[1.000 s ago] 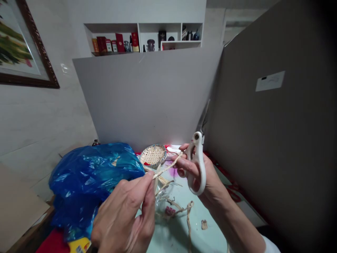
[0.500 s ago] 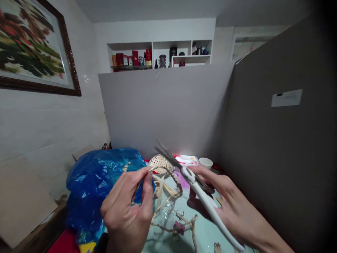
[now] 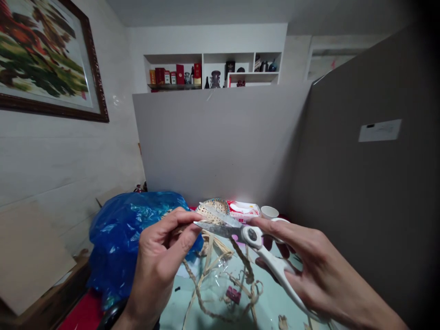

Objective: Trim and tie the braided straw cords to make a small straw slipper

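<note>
My left hand (image 3: 168, 250) is closed in a pinch, thumb against index finger, at one end of a braided straw cord. The pinched end is mostly hidden by the fingers and blades. A length of the braided cord (image 3: 243, 259) hangs below the blades, toward the table. My right hand (image 3: 309, 259) is wrapped round white-handled scissors (image 3: 252, 237). Their blades are spread apart and point left, the lower tip right by my left thumb. Beneath the hands, loose straw strands (image 3: 209, 261) and a small dark-pink clip (image 3: 233, 294) lie on the pale tabletop (image 3: 178, 311).
A blue plastic bag (image 3: 120, 243) bulges at the left. Along the back stand a woven basket (image 3: 220, 207), a red and white tissue pack (image 3: 244, 210) and a white bowl (image 3: 269, 212). Grey panels (image 3: 220, 142) close off the back and right.
The scissors have turned from pointing up and left to lying nearly level, with their blades spread at my left fingertips. The braided cord's loop has dropped lower. The view has shifted slightly.
</note>
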The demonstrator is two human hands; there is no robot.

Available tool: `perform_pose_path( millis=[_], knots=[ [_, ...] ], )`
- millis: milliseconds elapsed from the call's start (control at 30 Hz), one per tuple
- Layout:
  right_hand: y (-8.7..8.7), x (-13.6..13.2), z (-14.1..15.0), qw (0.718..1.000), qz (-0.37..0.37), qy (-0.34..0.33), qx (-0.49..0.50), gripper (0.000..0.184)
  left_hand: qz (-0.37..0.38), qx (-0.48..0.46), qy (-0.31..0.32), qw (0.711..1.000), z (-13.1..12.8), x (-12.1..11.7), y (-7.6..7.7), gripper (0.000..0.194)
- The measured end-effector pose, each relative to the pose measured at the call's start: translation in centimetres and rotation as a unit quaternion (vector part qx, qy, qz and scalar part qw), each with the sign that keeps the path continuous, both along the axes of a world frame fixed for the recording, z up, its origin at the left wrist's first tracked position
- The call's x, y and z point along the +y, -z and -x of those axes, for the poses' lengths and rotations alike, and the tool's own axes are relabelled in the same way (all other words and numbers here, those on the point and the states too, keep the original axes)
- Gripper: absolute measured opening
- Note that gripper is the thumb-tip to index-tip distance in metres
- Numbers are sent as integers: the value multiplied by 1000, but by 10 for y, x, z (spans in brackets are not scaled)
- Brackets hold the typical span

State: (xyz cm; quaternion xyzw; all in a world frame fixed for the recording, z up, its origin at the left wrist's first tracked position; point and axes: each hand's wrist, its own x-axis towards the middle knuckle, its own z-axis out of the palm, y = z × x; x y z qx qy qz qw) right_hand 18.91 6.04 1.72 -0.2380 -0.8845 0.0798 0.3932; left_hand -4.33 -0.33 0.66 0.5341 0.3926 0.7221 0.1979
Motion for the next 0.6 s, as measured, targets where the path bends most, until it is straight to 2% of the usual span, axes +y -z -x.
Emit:
perform_pose_path(
  millis=[333, 600],
  knots=[
    [1, 0, -3, 999, 17, -26, -20, 71, 66, -22, 52, 996, -2, -3, -10, 8],
    [1, 0, -5, 993, 78, -64, -60, 74, 119, -51, 123, 984, 0, -6, -16, 10]
  ],
)
